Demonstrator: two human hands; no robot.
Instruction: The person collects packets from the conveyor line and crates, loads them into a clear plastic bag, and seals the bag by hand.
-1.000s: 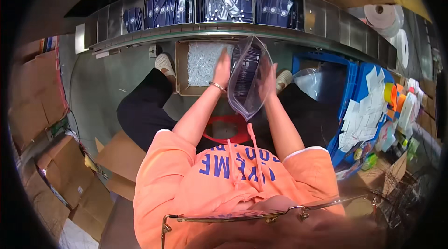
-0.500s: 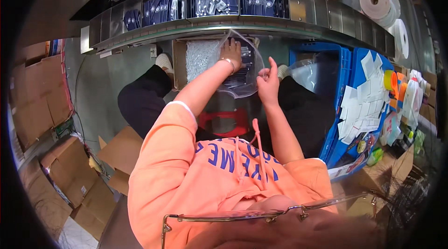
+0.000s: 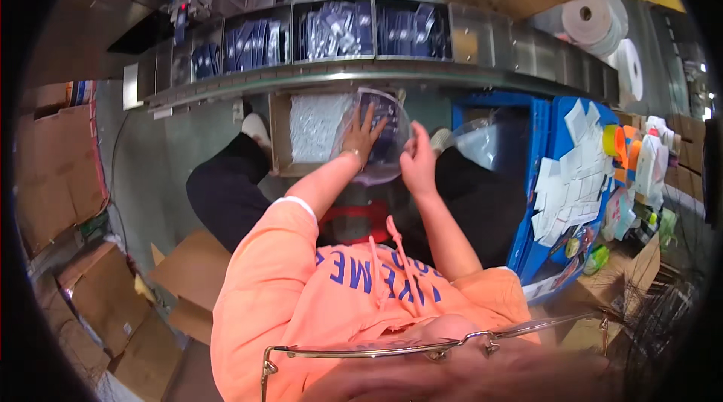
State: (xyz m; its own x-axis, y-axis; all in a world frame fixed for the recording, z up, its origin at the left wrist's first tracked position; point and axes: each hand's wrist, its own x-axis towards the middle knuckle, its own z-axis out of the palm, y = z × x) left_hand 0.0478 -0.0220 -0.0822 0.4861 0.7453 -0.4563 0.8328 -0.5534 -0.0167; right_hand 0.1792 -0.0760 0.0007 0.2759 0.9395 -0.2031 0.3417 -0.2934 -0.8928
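Observation:
A clear plastic bag (image 3: 388, 173) lies opened over the right part of a cardboard box (image 3: 281, 135) between my legs. My left hand (image 3: 362, 135) reaches into the bag's mouth, fingers spread flat over dark flat packets (image 3: 388, 114). At the bag's right edge, my right hand (image 3: 419, 162) has its fingers curled in, seemingly pinching the rim. The left part of the box holds a mass of small, whitish clear pieces (image 3: 319, 127), too fine to make out.
A metal conveyor with bins of dark blue packets (image 3: 335, 29) runs across the front. A blue crate (image 3: 538, 131) and a blue surface with white paper slips (image 3: 576, 169) stand to the right. Cardboard boxes (image 3: 197, 270) are at left, and a red stool (image 3: 354, 223) is beneath me.
The whole view has shifted, with the conveyor appearing lower. My left hand's fingers have spread wider inside the bag. My right hand stays by the bag's edge, its index finger less extended.

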